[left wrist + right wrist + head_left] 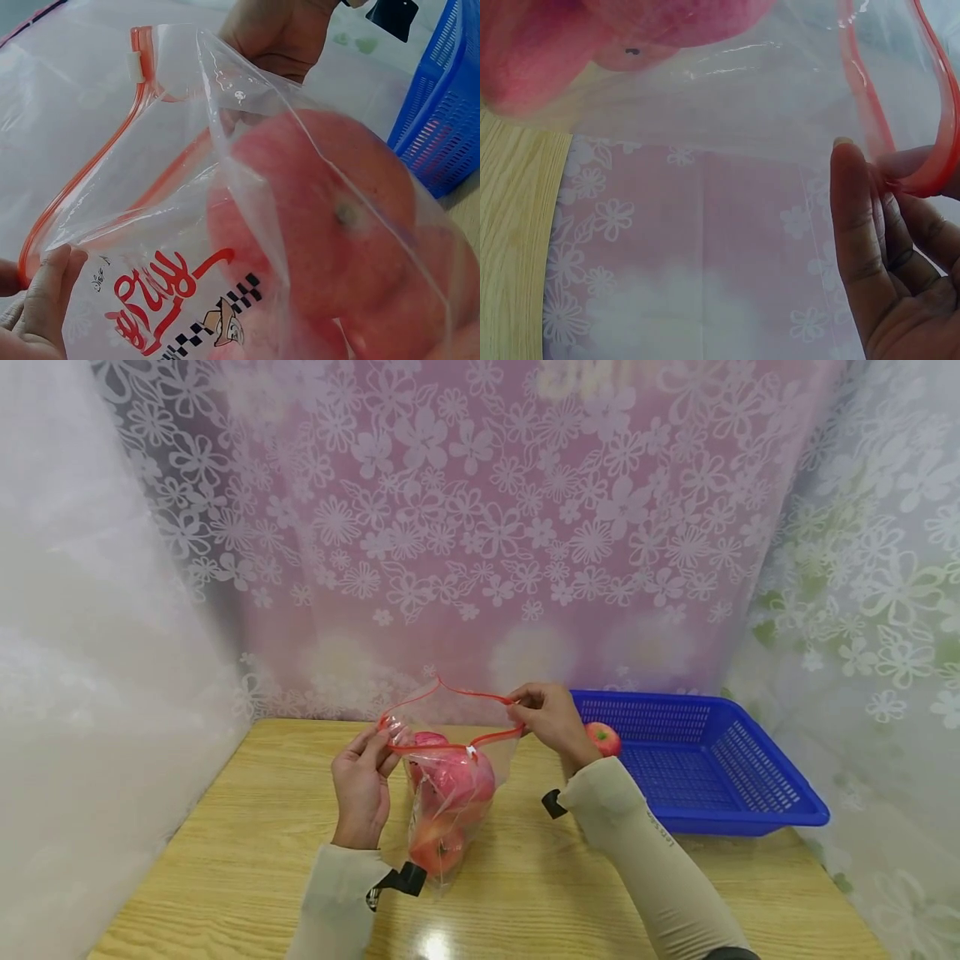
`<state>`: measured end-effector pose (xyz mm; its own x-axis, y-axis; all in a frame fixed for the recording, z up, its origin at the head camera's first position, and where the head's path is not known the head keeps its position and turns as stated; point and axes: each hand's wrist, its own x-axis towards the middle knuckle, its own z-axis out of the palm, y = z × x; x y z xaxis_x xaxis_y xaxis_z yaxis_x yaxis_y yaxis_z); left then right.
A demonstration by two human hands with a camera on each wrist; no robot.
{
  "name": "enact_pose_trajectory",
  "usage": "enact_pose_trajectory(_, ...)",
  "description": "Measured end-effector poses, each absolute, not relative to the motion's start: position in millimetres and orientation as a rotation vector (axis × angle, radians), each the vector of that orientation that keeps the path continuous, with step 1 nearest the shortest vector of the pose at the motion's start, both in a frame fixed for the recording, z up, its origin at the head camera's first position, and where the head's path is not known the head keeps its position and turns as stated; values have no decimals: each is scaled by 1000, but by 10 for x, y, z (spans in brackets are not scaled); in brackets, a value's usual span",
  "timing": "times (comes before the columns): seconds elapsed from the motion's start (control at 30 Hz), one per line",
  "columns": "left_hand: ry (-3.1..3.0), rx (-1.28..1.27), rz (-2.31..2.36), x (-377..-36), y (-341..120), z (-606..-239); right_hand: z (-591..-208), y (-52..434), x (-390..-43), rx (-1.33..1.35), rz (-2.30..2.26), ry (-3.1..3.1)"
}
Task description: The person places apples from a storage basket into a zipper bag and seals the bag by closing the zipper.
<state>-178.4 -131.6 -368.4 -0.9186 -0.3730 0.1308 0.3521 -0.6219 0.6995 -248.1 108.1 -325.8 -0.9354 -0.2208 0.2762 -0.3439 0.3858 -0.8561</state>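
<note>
A clear zip bag (480,789) with a red zip edge and a white slider (471,752) stands upright on the table, its mouth spread wide. Several red apples (438,847) fill its lower part. At the left corner of the mouth, my left hand (362,785) pinches the red edge between thumb and fingers. My right hand (551,718) pinches the opposite corner, as the right wrist view also shows. Red lettering and a checkered print (244,292) mark the bag's side in the left wrist view.
To the right stands a blue plastic basket (772,818) with slotted walls. One red apple (603,739) lies at its left side, partly behind my right wrist. The wooden table (247,860) meets flower-patterned curtains (480,552) at the back and sides.
</note>
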Motion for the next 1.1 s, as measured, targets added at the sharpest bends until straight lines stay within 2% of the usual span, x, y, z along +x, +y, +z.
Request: enact_pose_trajectory(1.1,-1141,59,-2560,-1755,-1220,-3724,-3424,1328,-2453,419,1719,-2568)
